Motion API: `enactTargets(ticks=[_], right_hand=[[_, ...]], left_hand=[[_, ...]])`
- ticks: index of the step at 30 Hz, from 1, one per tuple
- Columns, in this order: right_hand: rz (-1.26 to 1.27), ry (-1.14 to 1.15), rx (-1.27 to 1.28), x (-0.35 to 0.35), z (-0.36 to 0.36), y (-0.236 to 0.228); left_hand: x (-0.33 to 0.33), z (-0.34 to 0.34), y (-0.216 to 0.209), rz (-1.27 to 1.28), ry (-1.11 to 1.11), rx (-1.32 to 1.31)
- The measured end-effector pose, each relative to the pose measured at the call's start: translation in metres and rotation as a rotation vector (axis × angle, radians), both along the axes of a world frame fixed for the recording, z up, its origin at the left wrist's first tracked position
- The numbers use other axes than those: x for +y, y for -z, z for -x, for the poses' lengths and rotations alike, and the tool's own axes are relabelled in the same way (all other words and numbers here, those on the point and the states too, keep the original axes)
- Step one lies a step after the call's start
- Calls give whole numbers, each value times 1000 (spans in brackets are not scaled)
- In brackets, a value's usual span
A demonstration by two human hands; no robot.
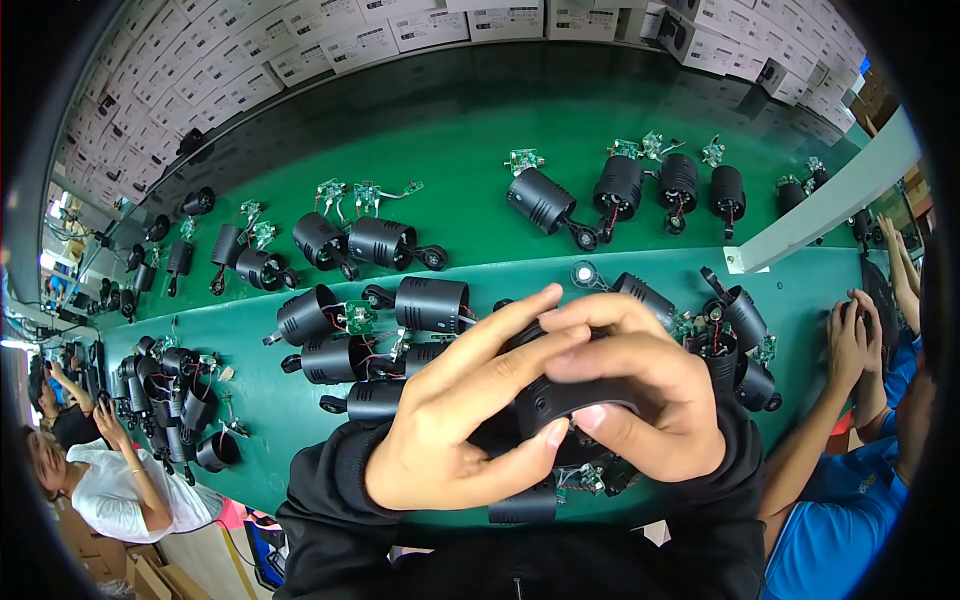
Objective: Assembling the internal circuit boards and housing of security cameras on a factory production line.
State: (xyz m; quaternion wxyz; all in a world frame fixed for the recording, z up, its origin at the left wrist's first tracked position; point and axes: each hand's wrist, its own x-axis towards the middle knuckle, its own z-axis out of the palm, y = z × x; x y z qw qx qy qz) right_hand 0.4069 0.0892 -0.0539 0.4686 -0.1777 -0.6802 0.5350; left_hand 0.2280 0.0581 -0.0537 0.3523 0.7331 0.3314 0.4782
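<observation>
My left hand [455,415] and my right hand [655,405] close together around a black cylindrical housing [545,402] over the table's near side. Fingers curl over its top from both sides, and both thumbs press at its lower rim. Much of the housing is hidden behind the fingers. Just below my hands lie another black cylinder [525,503] and a small green circuit board [592,480]. Left of my left hand, several similar cylinders with wired boards rest on their sides, among them a black housing [430,303]. More cluster by my right hand, including a tilted cylinder [745,318].
Beyond the table edge, a green surface [440,165] carries rows of black cylinders with boards. A pale metal post [840,195] slants up at right. White boxes [430,30] stack behind. Co-workers sit on both sides, one in a blue shirt [840,520] at right.
</observation>
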Motion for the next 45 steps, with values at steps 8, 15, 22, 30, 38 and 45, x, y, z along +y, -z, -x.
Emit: enactTargets(ticks=[8, 15, 22, 30, 38, 45], right_hand=[[48, -64, 11, 0, -4, 4], [75, -106, 12, -3, -7, 5], [34, -14, 13, -7, -2, 3], [65, 0, 27, -2, -12, 10], [98, 1, 58, 0, -8, 39], [4, -79, 36, 1, 8, 29]], left_hand=[[-7, -6, -1, -64, -57, 96], [-5, -9, 1, -168, -131, 134], [1, -15, 1, -190, -184, 101], [9, -27, 6, -212, -199, 90], [7, -28, 30, -196, -243, 168], [-5, -7, 23, -182, -209, 128]])
